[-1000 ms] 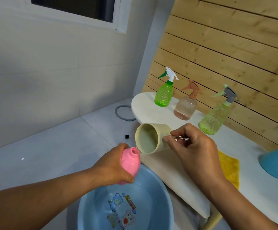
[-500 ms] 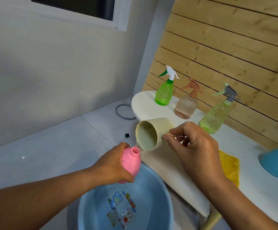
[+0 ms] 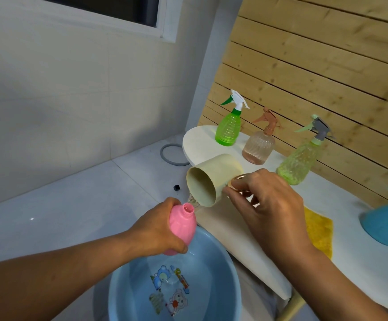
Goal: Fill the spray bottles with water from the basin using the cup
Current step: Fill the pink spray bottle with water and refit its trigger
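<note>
My left hand (image 3: 159, 230) grips an uncapped pink bottle (image 3: 182, 224), tilted, above the blue basin (image 3: 225, 269). My right hand (image 3: 267, 205) holds a beige cup (image 3: 211, 179) by its gold handle, tipped on its side with its mouth facing me. A thin stream of water runs from the cup's lower rim toward the bottle's open neck. The basin holds water over a cartoon print. On the white table (image 3: 362, 251) stand a green spray bottle (image 3: 229, 128), a brownish-pink one (image 3: 259, 144) and a pale green one (image 3: 301, 161), all capped.
A yellow cloth (image 3: 319, 230) lies on the table right of my right hand. A blue object (image 3: 387, 223) sits at the right edge. A grey ring (image 3: 165, 156) and a small black piece (image 3: 176, 187) lie on the tiled floor. Wooden slats back the table.
The cup has tipped further and risen a little; water now streams from its rim toward the pink bottle's neck. My left hand has held the bottle in place.
</note>
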`<state>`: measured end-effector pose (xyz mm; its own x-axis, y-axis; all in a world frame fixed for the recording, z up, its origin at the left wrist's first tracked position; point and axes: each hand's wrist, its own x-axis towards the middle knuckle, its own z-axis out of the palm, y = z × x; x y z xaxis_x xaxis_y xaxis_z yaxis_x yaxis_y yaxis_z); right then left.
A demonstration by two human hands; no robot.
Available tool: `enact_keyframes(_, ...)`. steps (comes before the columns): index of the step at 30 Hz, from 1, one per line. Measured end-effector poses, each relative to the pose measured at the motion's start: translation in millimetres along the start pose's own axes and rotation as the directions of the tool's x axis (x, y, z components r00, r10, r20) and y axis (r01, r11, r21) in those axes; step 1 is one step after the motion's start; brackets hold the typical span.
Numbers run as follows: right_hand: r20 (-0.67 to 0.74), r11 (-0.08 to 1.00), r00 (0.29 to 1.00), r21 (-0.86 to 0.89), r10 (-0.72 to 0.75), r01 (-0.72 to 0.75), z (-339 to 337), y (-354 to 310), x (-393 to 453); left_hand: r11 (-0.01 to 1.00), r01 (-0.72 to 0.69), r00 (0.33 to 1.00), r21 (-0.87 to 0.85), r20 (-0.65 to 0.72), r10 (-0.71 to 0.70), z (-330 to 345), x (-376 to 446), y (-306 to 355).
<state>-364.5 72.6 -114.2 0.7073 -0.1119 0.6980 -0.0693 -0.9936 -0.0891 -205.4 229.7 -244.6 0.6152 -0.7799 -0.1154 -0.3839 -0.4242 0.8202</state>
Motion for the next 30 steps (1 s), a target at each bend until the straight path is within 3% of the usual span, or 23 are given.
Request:
enact_keyframes(8, -0.02, 0.969, 0.973, -0.093, -0.23, 0.228, -3.7, -4.3, -2.7, 1.0, 0.008, 1.0, -0.018, -0.004, -0.008, 0.8, -0.9, 0.8)
enact_keyframes(14, -0.002, 0.876, 0.897, -0.219, -0.441, 0.43, -6.8, -5.1, -5.5, 0.998, 0.01, 1.0, -0.06, -0.007, -0.01, 0.5, 0.5, 0.1)
enact_keyframes(17, -0.017, 0.857, 0.882, -0.243, -0.472, 0.454, -5.1, -7.0, -7.7, 0.997, 0.009, 1.0, -0.071, -0.011, -0.01, 0.2, 1.2, 0.6)
enact_keyframes(19, -0.037, 0.913, 0.93, -0.21, -0.365, 0.35, -0.7, -5.9, -10.3, 0.994, 0.018, 1.0, -0.103, -0.013, -0.019, -0.4, 0.3, 1.6)
enact_keyframes(21, -0.044, 0.978, 0.987, -0.152, -0.153, 0.145, 4.6, -4.3, -11.9, 0.99, 0.035, 0.999, -0.136, -0.015, -0.037, -1.2, -0.6, 1.3)
enact_keyframes(23, -0.009, 0.99, 0.995, -0.098, 0.1, -0.1, 10.5, -4.0, -13.0, 0.985, 0.053, 0.998, -0.162, -0.02, -0.057, -2.3, -1.4, -1.2)
enact_keyframes(26, 0.128, 0.918, 0.911, 0.006, 0.393, -0.397, 21.7, -0.8, -14.2, 0.978, 0.074, 0.996, -0.193, -0.03, -0.081, -3.8, -2.4, -5.2)
enact_keyframes(30, 0.272, 0.8, 0.774, 0.028, 0.571, -0.6, 40.0, 5.4, -15.6, 0.971, 0.087, 0.993, -0.221, -0.063, -0.104, -4.9, -4.0, -8.5)
